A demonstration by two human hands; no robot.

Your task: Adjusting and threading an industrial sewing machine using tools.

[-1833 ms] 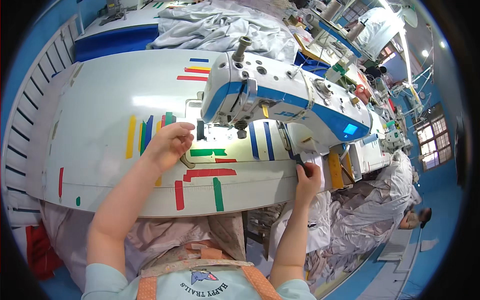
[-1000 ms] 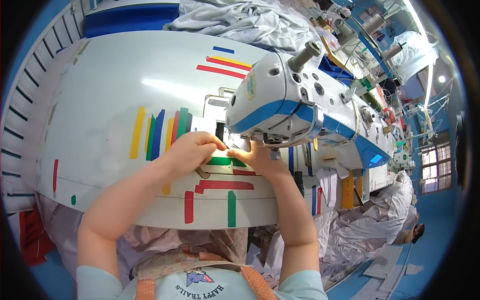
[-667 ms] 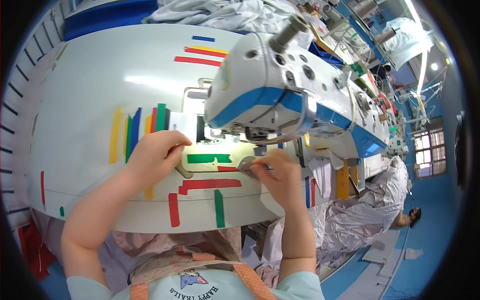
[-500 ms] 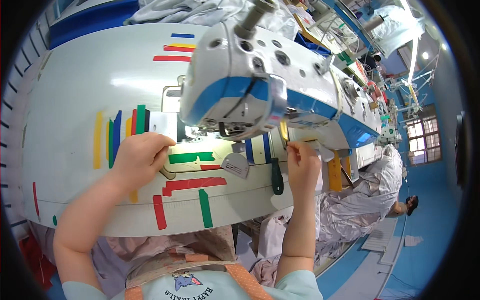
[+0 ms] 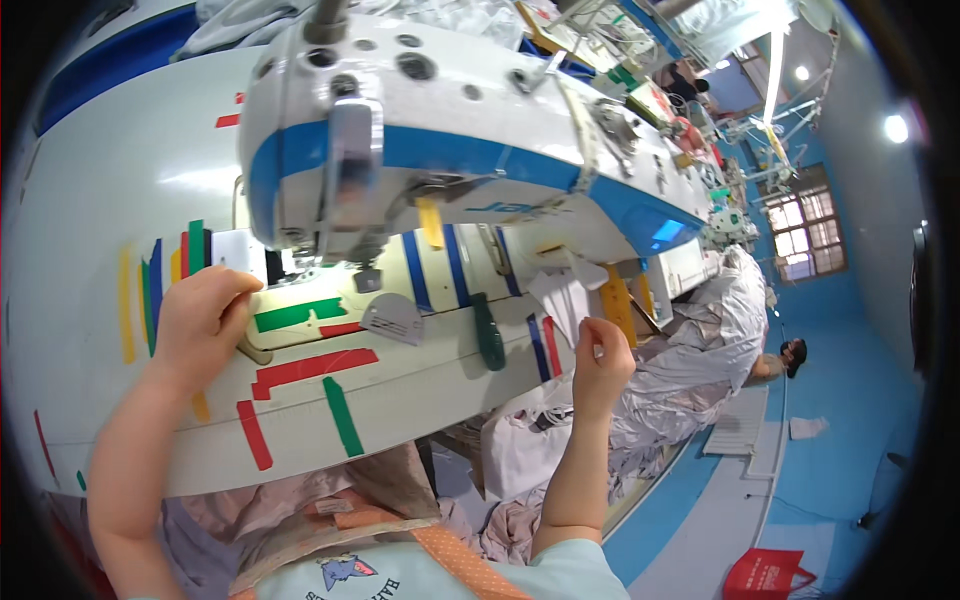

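My left hand (image 5: 203, 325) is closed in a pinch beside the small metal plate (image 5: 235, 252), left of the needle area of a white and blue sewing machine (image 5: 440, 150). Whatever lies between its fingertips is too small to make out. My right hand (image 5: 603, 366) is also closed, thumb against fingers, at the lower corner of some white fabric pieces (image 5: 562, 300). I cannot see whether it grips one. Between the hands lie a grey-white rounded card (image 5: 393, 319) and a dark green-handled tool (image 5: 487, 335).
Coloured tape strips mark the white tabletop (image 5: 90, 290), among them a red strip (image 5: 318, 368) and a green strip (image 5: 342, 415). A yellow block (image 5: 618, 305) stands right of the fabric pieces. Crumpled pale cloth (image 5: 700, 345) is heaped at the right, with another person (image 5: 785, 358) beyond.
My right hand has moved right, away from beside the machine's yellow part to the white fabric pieces. The view has swung right; my left hand stays pinched by the metal plate.
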